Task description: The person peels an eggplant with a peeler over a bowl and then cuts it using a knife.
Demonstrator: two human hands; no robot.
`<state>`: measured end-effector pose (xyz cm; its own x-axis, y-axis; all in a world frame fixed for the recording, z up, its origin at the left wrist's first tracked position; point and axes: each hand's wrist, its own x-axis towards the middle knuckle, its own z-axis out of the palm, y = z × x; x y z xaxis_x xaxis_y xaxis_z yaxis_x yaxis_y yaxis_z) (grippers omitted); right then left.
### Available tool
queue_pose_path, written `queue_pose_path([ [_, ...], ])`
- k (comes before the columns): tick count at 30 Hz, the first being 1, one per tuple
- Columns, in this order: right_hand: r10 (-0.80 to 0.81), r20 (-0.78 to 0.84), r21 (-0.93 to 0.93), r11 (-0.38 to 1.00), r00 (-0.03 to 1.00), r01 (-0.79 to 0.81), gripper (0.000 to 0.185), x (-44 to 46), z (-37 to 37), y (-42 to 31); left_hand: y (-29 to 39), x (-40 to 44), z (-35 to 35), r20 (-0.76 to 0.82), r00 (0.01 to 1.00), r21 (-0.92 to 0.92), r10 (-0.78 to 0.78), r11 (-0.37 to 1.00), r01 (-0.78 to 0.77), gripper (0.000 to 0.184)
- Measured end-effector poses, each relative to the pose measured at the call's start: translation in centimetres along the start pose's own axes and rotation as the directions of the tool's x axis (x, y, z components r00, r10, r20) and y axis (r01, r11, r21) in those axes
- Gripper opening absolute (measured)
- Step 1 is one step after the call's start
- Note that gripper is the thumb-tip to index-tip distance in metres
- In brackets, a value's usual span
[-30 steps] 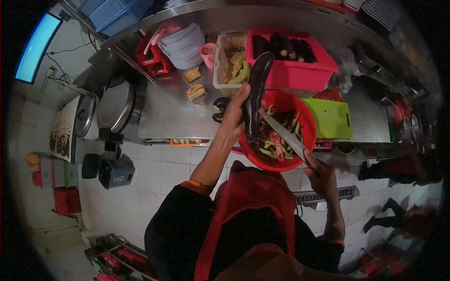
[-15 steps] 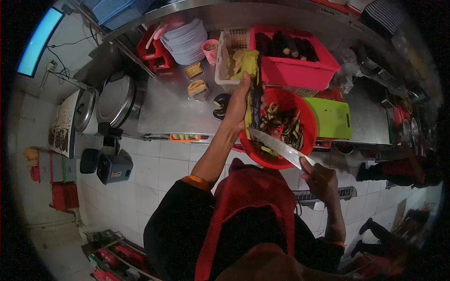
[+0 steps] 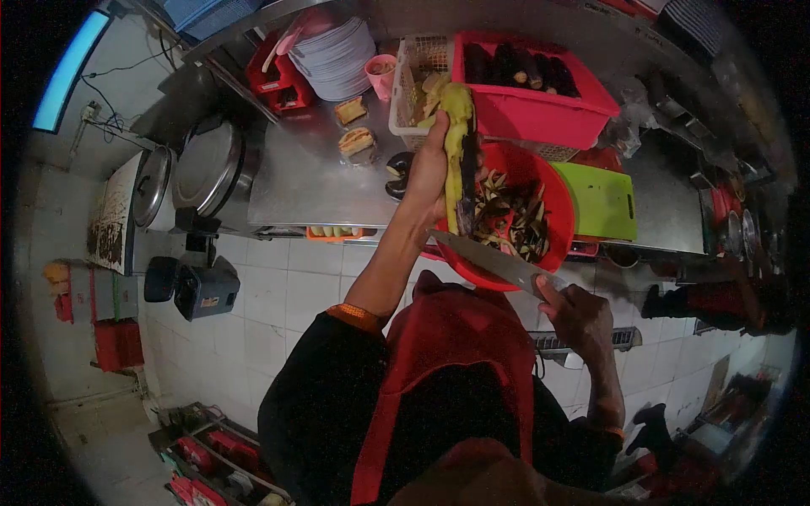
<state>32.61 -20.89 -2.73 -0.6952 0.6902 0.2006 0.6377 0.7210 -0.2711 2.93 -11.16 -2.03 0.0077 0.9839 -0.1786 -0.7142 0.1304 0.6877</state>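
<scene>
My left hand [image 3: 429,173] is wrapped round a long, partly peeled eggplant [image 3: 456,126], pale yellow-green with dark skin along its right side. It is held up over the left part of a red basin [image 3: 564,190]. Inside the basin lie many dark strips of peel [image 3: 515,211]. In my right hand [image 3: 580,316] is a large knife [image 3: 494,260], its blade pointing left across the basin's near side. The blade's tip is close to the eggplant's lower end; whether they touch, I cannot tell.
Behind the basin stand a white basket [image 3: 402,105] with pale pieces and a pink crate [image 3: 540,114] of dark eggplants. A green cutting board [image 3: 597,202] lies at right. Stacked plates [image 3: 333,63], a pink cup [image 3: 381,80] and bread [image 3: 357,142] are at left.
The eggplant has turned in my left hand, with more pale flesh facing me. The knife has shifted slightly left and its tip now lies below the eggplant's lower end.
</scene>
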Motion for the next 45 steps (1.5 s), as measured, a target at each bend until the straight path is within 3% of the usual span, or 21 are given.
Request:
queue_pose_path([
  [10, -0.031, -0.039, 0.005, 1.0, 0.999, 0.031, 0.059, 0.2, -0.4, -0.5, -0.1, 0.1, 0.2, -0.059, 0.998, -0.017, 0.017, 1.0, -0.018, 0.047],
  [16, -0.04, -0.116, 0.036, 0.998, 0.992, 0.044, 0.059, 0.5, 0.2, -0.6, -0.4, 0.0, 0.2, 0.001, 0.999, -0.056, -0.035, 0.998, 0.035, 0.046],
  [19, 0.005, -0.022, -0.04, 0.999, 1.0, -0.006, 0.06, 1.0, 0.0, -1.2, -0.8, 0.0, 0.3, 0.054, 0.996, -0.063, -0.075, 0.995, 0.079, 0.045],
  [22, -0.003, -0.032, -0.039, 0.999, 0.999, 0.002, 0.068, -0.1, 0.8, 0.0, -0.2, -0.1, 0.4, 0.073, 0.997, -0.126, -0.038, 0.991, 0.047, 0.043],
  [25, -0.073, -0.107, -0.042, 0.997, 0.992, 0.068, 0.069, 0.6, 1.0, -0.3, -0.4, -0.5, 1.1, -0.061, 0.998, -0.022, -0.017, 1.0, 0.015, 0.042],
  [27, -0.056, -0.072, -0.05, 0.997, 0.996, 0.053, 0.07, 0.4, 0.7, -0.3, -1.3, -0.2, 0.8, 0.223, 0.969, -0.166, -0.102, 0.976, 0.141, 0.044],
  [28, -0.049, -0.043, -0.061, 0.997, 0.998, 0.046, 0.07, 0.6, 0.5, -0.2, -1.1, -0.3, 0.7, 0.222, 0.97, -0.167, -0.095, 0.977, 0.134, 0.044],
  [30, -0.056, -0.048, -0.059, 0.997, 0.997, 0.053, 0.069, 1.0, 0.5, -0.2, -1.0, -0.5, 0.8, 0.075, 0.995, -0.088, -0.06, 0.994, 0.067, 0.044],
  [34, -0.076, -0.065, -0.055, 0.996, 0.995, 0.073, 0.069, 1.7, 0.1, -0.8, -1.5, -0.7, 1.3, 0.189, 0.976, -0.111, -0.107, 0.985, 0.13, 0.044],
  [36, -0.08, -0.066, -0.048, 0.996, 0.995, 0.076, 0.069, 1.2, 0.4, 0.0, -1.0, -0.9, 1.2, 0.018, 0.998, -0.03, -0.06, 0.998, 0.061, 0.045],
  [41, -0.04, 0.003, -0.067, 0.997, 0.999, 0.04, 0.067, 2.0, -0.8, -1.1, -1.7, -1.1, 1.6, 0.113, 0.987, -0.015, -0.114, 0.993, 0.116, 0.048],
  [45, -0.064, -0.066, -0.062, 0.996, 0.996, 0.06, 0.063, 2.5, -0.8, -1.2, -1.8, -1.5, 2.3, 0.103, 0.989, 0.017, -0.109, 0.994, 0.108, 0.048],
])
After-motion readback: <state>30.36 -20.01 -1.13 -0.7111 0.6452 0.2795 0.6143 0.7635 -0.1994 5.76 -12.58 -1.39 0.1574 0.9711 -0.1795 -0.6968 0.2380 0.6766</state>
